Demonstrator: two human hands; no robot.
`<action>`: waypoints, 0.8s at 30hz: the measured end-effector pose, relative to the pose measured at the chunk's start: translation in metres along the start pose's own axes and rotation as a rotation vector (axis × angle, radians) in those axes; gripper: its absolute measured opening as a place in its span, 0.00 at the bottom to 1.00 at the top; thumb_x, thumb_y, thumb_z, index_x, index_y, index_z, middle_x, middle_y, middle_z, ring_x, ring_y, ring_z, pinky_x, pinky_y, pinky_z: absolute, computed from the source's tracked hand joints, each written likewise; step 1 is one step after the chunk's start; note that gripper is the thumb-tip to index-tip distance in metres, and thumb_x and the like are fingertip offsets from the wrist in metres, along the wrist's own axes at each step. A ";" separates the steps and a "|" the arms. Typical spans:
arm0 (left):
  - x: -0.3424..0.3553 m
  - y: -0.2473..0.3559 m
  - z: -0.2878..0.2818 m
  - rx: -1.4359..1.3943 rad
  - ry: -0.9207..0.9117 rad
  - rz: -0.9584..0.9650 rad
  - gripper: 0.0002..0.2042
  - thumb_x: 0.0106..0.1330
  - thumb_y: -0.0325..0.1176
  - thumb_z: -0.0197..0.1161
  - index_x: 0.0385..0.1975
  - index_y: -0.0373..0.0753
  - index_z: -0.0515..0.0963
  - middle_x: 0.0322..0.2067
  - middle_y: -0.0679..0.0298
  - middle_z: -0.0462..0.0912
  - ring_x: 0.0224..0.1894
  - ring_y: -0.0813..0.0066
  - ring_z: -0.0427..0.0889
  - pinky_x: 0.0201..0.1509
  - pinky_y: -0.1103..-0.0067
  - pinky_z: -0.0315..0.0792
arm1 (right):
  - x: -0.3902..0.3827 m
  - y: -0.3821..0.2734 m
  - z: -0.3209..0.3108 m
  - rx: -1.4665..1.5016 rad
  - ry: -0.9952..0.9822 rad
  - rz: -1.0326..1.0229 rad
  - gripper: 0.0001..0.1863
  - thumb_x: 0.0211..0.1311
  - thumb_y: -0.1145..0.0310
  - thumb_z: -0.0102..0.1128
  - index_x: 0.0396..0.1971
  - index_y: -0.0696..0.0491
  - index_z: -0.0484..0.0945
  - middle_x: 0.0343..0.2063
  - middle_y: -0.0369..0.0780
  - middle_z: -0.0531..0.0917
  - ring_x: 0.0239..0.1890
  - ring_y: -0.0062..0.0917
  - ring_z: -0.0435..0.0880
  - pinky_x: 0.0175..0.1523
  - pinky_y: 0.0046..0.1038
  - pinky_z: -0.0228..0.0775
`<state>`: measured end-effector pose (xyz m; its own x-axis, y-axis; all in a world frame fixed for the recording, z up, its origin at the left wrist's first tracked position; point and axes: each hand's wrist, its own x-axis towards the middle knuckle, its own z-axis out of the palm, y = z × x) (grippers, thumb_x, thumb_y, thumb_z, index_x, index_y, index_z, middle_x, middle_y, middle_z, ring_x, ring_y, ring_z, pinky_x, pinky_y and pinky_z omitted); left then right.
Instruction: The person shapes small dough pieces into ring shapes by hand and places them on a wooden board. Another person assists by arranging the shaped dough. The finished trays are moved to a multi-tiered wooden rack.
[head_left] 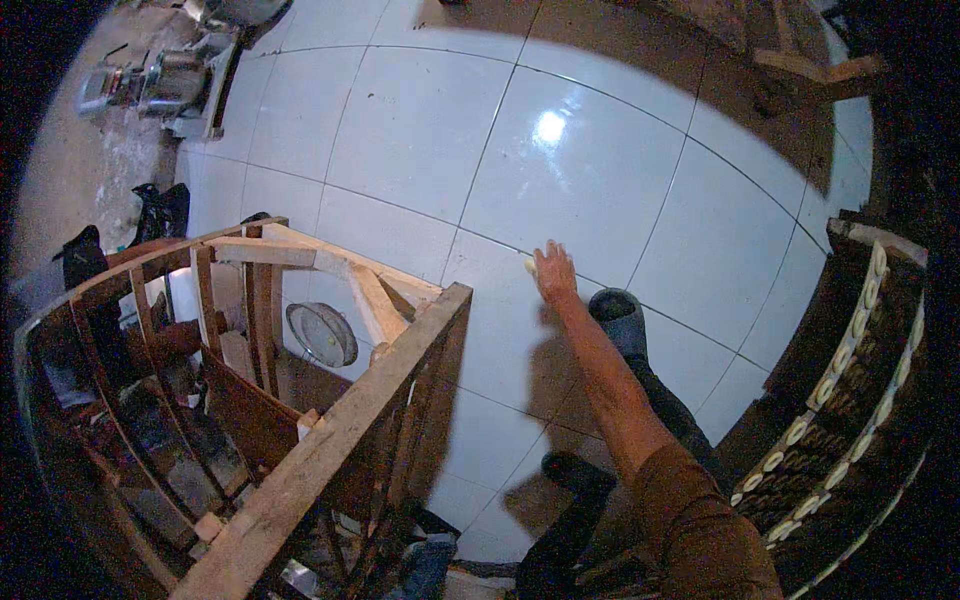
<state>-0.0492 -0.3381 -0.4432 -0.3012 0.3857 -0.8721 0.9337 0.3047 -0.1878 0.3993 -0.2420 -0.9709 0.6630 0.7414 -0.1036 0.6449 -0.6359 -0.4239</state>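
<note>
My right hand (553, 272) is stretched far forward, low over the white tiled floor (420, 130). Its fingers are bent, and a small pale piece (530, 266) shows at their left side, seemingly pinched there; its kind is too small to make out. Just right of the hand is a dark shoe or boot (617, 308), with a dark-clothed leg behind it. My left hand does not show.
A wooden slatted frame (330, 455) fills the lower left. Beyond its bars lies a round metal sieve (322, 335). Metal pots (175, 82) and a black plastic bag (163, 213) are at upper left. A dark rack with rows of pale slices (835, 375) stands at right.
</note>
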 end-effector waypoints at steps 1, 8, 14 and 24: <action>-0.008 0.004 -0.007 0.009 -0.003 -0.008 0.21 0.70 0.42 0.54 0.56 0.34 0.70 0.52 0.53 0.76 0.56 0.59 0.73 0.62 0.68 0.65 | 0.000 0.000 -0.009 0.164 -0.137 0.113 0.20 0.55 0.64 0.63 0.47 0.53 0.75 0.50 0.51 0.74 0.48 0.46 0.75 0.51 0.43 0.70; -0.088 0.035 -0.031 -0.051 -0.059 0.033 0.19 0.70 0.40 0.56 0.55 0.35 0.71 0.50 0.55 0.77 0.55 0.61 0.75 0.61 0.69 0.67 | -0.069 -0.022 -0.130 0.838 -0.319 0.263 0.23 0.45 0.66 0.75 0.42 0.56 0.79 0.33 0.41 0.84 0.33 0.25 0.82 0.37 0.31 0.75; -0.215 0.072 -0.051 -0.349 -0.058 0.209 0.18 0.69 0.39 0.58 0.54 0.37 0.71 0.49 0.58 0.79 0.53 0.62 0.76 0.61 0.69 0.68 | -0.112 -0.129 -0.420 0.953 -0.530 0.257 0.17 0.45 0.70 0.72 0.22 0.53 0.67 0.22 0.34 0.73 0.24 0.21 0.71 0.32 0.25 0.68; -0.334 0.095 -0.104 -1.325 0.363 0.603 0.10 0.66 0.29 0.60 0.42 0.32 0.79 0.40 0.63 0.82 0.46 0.74 0.78 0.52 0.78 0.72 | -0.185 -0.388 -0.733 0.844 -1.109 -0.585 0.23 0.49 0.71 0.70 0.47 0.56 0.76 0.39 0.43 0.80 0.40 0.31 0.81 0.48 0.32 0.74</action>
<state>0.1197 -0.3471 -0.1230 -0.1610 0.8661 -0.4733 0.1444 0.4951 0.8568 0.3058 -0.2894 -0.1276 -0.4647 0.8658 -0.1857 0.0524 -0.1825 -0.9818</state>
